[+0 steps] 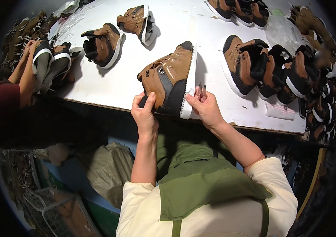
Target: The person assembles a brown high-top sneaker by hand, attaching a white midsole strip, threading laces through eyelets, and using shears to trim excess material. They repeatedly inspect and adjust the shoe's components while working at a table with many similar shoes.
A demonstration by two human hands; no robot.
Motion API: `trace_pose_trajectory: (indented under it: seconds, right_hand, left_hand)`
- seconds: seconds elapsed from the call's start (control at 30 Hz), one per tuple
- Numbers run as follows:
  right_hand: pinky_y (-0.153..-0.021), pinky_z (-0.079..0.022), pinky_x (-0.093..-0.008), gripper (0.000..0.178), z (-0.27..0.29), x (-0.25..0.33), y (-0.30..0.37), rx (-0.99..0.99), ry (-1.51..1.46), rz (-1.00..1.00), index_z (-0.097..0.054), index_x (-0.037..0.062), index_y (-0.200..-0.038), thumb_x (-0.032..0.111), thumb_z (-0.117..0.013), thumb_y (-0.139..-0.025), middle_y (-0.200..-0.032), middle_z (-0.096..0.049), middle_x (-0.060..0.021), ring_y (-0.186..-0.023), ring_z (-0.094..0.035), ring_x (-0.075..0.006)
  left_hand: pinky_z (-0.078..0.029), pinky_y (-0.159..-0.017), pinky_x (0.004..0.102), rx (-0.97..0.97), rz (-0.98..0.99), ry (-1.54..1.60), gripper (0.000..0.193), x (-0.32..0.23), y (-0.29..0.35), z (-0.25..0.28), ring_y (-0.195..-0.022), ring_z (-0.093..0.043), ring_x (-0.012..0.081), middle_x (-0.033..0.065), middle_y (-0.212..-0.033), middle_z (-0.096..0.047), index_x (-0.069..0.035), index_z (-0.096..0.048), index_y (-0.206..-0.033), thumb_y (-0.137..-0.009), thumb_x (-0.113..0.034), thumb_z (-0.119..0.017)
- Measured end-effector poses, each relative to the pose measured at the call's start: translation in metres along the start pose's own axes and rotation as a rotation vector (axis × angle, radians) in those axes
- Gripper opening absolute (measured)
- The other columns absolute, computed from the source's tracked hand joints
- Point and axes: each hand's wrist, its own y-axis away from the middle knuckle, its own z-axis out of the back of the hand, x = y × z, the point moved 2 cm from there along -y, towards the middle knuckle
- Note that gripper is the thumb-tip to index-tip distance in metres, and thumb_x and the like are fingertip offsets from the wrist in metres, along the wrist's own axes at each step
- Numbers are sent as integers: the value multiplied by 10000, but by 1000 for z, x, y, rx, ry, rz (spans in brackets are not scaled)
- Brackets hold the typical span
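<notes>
A brown and black high-top boot (174, 73) with a white sole edge is tilted up before me at the front of the white table. My left hand (144, 113) is closed on its collar, thumb on the brown side. On the other side, the thumb of my right hand (207, 109) presses against the white stitched sole edge near the heel. Two short pointed blades of thread snips (202, 89) stick up from between the fingers of that same hand; the handles are hidden.
Two similar boots, one brown boot (103, 45) and another boot (133, 21), lie left of centre. Several boots stand at right beside a folded pinkish-white packet (279, 111). A person's hands (28, 51) hold shoes at far left. Below stands a wire basket (63, 211).
</notes>
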Motion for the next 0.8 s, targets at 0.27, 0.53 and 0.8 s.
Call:
trace_pose_trajectory:
  seconds: [0.27,0.53,0.8]
  right_hand:
    - [-453,-264,-180,209,13,-16,2,35,-67,-54,-467,108,-780,166,-618,-913,-647,-412,73,-507,-332,-19]
    - [-483,-321,-169,140,34,-19,2,-157,-125,-11,-590,51,-991,175,-589,-925,-757,-564,42,-556,-430,-14]
    - [-891,-470,-297,224,44,-49,3,-139,-400,178,-607,12,-1148,94,-563,-945,-1097,-642,-47,-989,-593,-126]
  left_hand:
    - [-474,-756,262,20,-71,-89,172,13,2,11,-803,-576,123,88,-950,-615,-34,-558,-889,-829,-91,-708]
    - [-388,-888,303,120,-377,-393,371,3,28,6,-969,-490,171,145,-1146,-529,-56,-424,-721,-737,-166,-778]
    - [-343,-959,342,177,-424,-313,442,18,38,28,-1057,-471,210,157,-1229,-494,-68,-386,-779,-707,-225,-792]
